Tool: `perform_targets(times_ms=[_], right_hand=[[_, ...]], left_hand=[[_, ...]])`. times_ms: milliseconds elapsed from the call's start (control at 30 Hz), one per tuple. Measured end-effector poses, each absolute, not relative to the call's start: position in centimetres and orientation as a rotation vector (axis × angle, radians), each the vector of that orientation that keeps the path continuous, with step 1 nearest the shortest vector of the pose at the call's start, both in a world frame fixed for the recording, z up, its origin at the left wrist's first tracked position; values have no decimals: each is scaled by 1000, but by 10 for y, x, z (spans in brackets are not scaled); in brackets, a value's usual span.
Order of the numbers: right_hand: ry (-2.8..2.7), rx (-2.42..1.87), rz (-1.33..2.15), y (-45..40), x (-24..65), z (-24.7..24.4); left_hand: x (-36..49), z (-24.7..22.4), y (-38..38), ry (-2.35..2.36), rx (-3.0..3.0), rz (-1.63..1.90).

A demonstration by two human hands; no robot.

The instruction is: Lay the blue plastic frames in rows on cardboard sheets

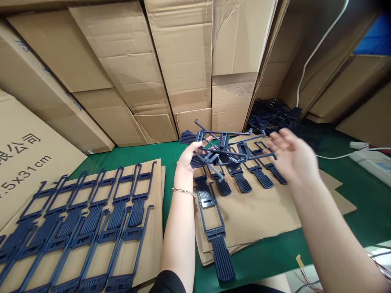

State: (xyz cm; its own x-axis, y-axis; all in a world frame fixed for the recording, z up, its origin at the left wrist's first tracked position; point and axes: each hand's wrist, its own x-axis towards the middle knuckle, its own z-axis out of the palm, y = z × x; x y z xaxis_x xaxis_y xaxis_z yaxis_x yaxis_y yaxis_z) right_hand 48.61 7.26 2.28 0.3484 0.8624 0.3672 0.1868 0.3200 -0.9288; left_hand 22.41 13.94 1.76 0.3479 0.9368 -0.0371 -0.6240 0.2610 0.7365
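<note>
Green bench mat (339, 232) ran under everything we had out. Nearest us, our L hand (191, 156), gold-coloured bracelet (183, 190) on the wrist, lay palm up and held a tangle of dark-blue plastic ladder frames (224, 142) w/ ribbed grip ends, fingers curled partly around them. Tangle's long axis ran approx L to R across our front, from a ribbed end by the L hand out toward the R hand (293, 156). L hand was the nearer one, bearing the load; R hand was spread wide, fingers apart, just beside the tangle's far tips, holding nothing & not visibly touching. Below the hands, more frames lay in rows: one group on a cardboard sheet (146, 252) to our L, another fanned over a second cardboard sheet (269, 215) to our R, w/ one long frame (222, 258) pointing back at us. Further off, a loose dark heap of frames (270, 116) sat against tall cardboard cartons (180, 53). Printed carton (30, 203) at far L read "公司" & ".5x31cm", rest cut off. White cable (317, 49) ran up the R side, past a power strip (369, 162).
</note>
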Motion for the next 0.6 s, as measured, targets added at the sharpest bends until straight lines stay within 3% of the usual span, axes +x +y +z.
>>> perform_targets(times_ms=[100, 167, 367, 600], right_hand=[[-1030, -1064, 1251, 80, 466, 9], [-1121, -1020, 1451, 80, 448, 5], [-1489, -1105, 1046, 70, 419, 8], [-1388, -1094, 1151, 77, 417, 16]], left_hand=[[228, 19, 135, 532, 754, 1011], [232, 20, 132, 504, 788, 950], [243, 24, 122, 440, 776, 896], [236, 20, 130, 444, 817, 795]])
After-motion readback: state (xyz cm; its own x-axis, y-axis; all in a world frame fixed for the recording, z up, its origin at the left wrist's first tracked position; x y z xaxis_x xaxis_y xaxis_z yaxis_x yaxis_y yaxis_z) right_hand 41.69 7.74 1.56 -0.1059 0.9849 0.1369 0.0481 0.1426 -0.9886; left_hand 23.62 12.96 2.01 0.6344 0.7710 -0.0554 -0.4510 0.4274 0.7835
